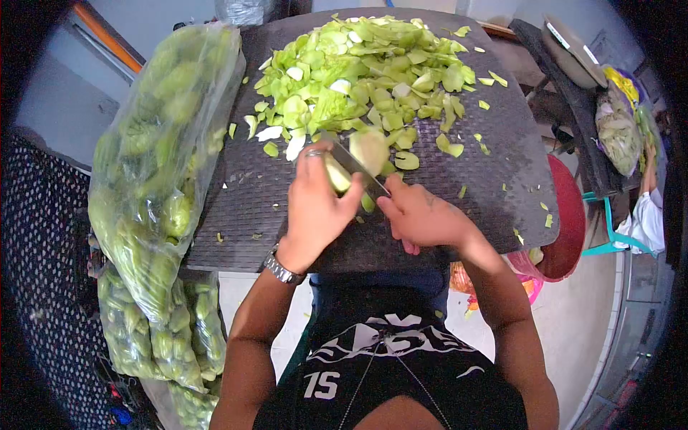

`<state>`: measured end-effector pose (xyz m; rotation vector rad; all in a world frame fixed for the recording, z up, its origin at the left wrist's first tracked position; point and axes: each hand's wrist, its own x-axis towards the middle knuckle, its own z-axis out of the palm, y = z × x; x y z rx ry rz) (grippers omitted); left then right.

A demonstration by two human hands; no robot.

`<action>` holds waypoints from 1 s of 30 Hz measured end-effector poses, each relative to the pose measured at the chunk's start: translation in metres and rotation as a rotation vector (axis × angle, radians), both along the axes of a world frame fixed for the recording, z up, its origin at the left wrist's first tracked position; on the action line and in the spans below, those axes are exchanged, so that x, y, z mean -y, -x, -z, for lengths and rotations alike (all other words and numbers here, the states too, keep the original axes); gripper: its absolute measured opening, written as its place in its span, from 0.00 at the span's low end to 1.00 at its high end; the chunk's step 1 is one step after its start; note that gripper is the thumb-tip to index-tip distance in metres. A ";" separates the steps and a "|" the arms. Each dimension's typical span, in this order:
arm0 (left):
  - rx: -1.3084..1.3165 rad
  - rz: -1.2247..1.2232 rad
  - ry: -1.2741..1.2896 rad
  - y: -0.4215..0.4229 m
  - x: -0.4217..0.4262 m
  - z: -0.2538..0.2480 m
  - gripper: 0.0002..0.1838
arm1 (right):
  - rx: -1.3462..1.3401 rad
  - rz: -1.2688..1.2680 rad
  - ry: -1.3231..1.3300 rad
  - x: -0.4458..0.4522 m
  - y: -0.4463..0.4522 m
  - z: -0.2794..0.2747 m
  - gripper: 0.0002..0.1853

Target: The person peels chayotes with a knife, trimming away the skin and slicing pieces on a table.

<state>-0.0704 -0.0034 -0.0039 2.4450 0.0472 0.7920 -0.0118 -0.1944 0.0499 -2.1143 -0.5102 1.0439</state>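
Note:
My left hand [319,204], with a ring and a metal watch, is closed on a pale green fruit [337,175] whose exact kind I cannot make out. My right hand [423,215] grips the handle of a knife [352,165]. Its blade slants up and left across the fruit, close to my left fingers. A pale, peeled-looking piece [370,150] shows just beyond the blade, slightly blurred; I cannot tell whether it is joined to the held fruit. Past my hands lies a big heap of green peelings [365,79] on the dark woven-textured table [251,193].
A long clear plastic bag [161,150] full of green produce lies along the table's left edge. More filled bags [154,330] are below it. A red tub [566,222] stands at the right, near a teal stool [609,236]. Another person's arm [648,172] shows at far right.

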 end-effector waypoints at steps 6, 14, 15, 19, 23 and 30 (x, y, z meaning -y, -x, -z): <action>-0.111 -0.099 0.641 0.006 -0.023 0.011 0.28 | -0.193 0.087 -0.175 0.014 0.001 0.035 0.12; -0.070 0.180 1.746 -0.006 -0.061 0.011 0.19 | -0.222 0.218 -0.601 0.032 -0.013 0.028 0.12; -0.033 0.190 1.791 -0.009 -0.058 0.011 0.18 | -0.150 0.243 -0.635 0.032 -0.014 0.025 0.12; 0.030 0.236 2.033 -0.024 -0.054 0.014 0.17 | -0.087 0.321 -0.886 0.025 -0.022 0.019 0.16; -0.333 0.512 1.933 -0.033 -0.037 -0.004 0.20 | -0.052 0.403 -0.932 0.015 -0.036 -0.002 0.18; -0.556 0.462 1.346 -0.058 -0.036 -0.031 0.23 | 0.054 0.331 -0.894 0.006 -0.092 -0.008 0.15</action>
